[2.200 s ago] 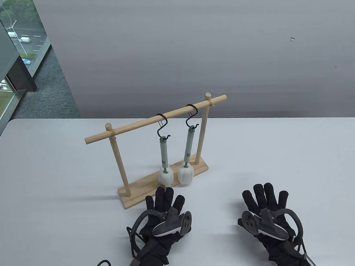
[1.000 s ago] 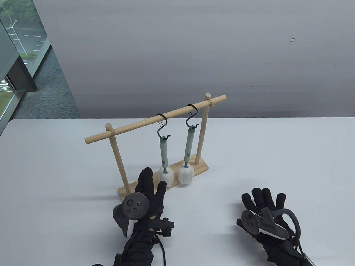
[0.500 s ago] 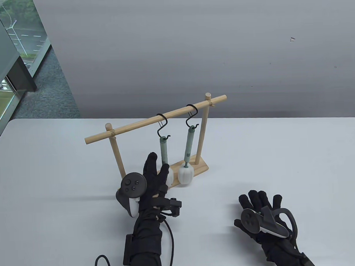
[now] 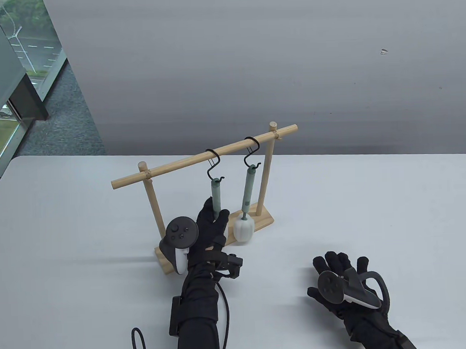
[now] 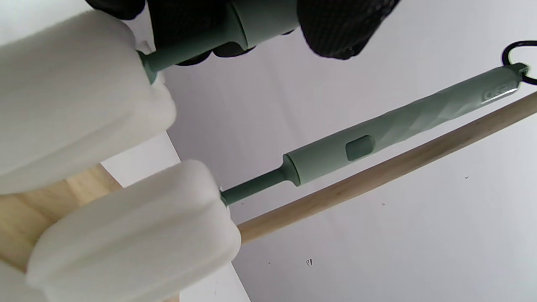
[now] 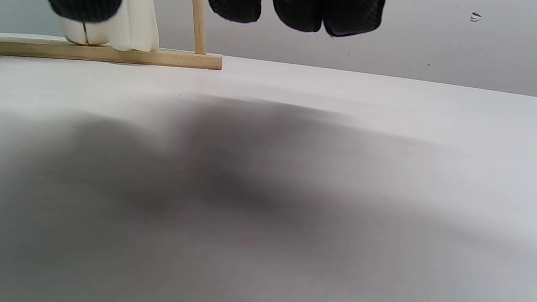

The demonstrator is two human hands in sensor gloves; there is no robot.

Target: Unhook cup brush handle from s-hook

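The left hand [image 4: 210, 230] has moved up and now grips the left cup brush handle [image 4: 216, 194], ready to lift; the right hand [image 4: 341, 279] rests open.

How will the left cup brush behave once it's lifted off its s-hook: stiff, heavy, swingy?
Probably stiff: the left cup brush has a straight handle that shows no bend where the left hand grips it low. Likely light, since its thin s-hook carries it. The sponge head looks soft, so it may squash. Lifted carelessly, the s-hook could swing on the rail.
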